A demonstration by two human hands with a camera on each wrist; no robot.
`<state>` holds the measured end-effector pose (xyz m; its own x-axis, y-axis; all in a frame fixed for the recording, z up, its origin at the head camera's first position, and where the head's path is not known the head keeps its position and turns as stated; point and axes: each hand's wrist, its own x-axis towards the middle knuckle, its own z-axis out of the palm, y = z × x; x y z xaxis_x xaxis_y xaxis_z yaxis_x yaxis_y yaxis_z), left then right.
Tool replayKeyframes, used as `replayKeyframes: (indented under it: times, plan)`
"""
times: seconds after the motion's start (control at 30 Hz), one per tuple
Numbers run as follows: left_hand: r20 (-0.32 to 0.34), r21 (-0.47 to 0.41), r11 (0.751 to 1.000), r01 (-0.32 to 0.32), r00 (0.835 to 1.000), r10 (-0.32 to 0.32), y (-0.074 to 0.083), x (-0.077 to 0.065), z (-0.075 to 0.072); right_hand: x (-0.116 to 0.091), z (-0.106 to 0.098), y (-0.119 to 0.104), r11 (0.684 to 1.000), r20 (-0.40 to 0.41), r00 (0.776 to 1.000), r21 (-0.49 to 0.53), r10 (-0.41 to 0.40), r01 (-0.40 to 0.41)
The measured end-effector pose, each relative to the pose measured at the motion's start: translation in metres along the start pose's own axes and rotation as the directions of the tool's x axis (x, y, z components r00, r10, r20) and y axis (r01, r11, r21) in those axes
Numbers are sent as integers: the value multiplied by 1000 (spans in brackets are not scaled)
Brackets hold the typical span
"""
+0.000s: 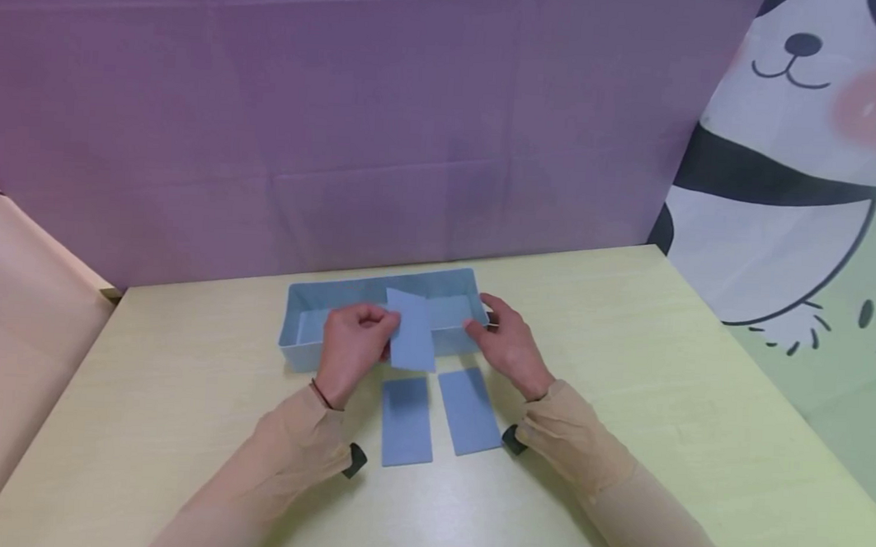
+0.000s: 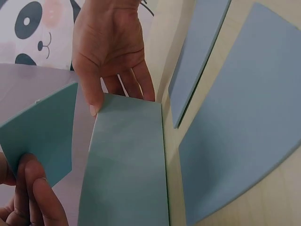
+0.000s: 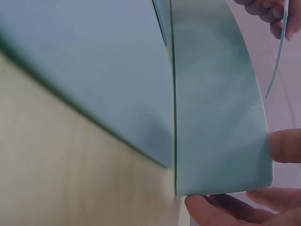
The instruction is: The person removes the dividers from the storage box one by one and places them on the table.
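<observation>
Between thumb and fingers, my left hand (image 1: 356, 343) pinches a thin blue rectangular panel (image 1: 413, 332) by its left edge. The panel is raised and tilted over the front wall of a long, open blue box (image 1: 303, 357). At the box's right end, my right hand (image 1: 512, 343) grips the corner, thumb on the near side and fingers round the end wall. Two more flat blue panels lie on the table before the box, a left one (image 1: 408, 425) and a right one (image 1: 469, 411). In the right wrist view, the thumb (image 3: 286, 146) presses at the box's rim.
The pale wooden table (image 1: 615, 307) meets a purple cloth backdrop (image 1: 386, 122) just behind the box. A panda picture (image 1: 794, 143) covers the wall at the right. A dark strap end (image 1: 355, 461) hangs below the left sleeve, another (image 1: 514, 439) below the right.
</observation>
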<state>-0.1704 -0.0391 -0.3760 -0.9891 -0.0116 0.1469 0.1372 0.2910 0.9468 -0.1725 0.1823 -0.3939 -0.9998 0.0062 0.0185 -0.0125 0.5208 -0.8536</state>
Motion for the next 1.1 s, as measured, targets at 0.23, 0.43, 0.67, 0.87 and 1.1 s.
replayKeyframes:
  times: [0.23, 0.43, 0.67, 0.87, 1.1]
  plan:
    - [-2, -25, 1000, -7, 1000, 7, -2, -7, -4, 0, 0, 1, 1000, 1, 1000, -4, 2, -2]
    - [-4, -4, 1000, 1, 1000, -1, -13, -8, -6, 1, 1, 1, 1000, 0, 1000, 0, -9, 9]
    - [-2, 31, 999, -23, 1000, 23, -38, -5, -6, 1, 1, 2, 1000, -7, 1000, -2, -17, 17]
    - [10, 13, 999, 30, 1000, -30, -11, -23, -14, 0, 1, 2, 1000, -5, 1000, 2, -16, 16]
    - [-6, 3, 1000, 27, 1000, -27, -14, -27, -16, 0, 1, 1, 1000, -5, 1000, 6, -10, 10]
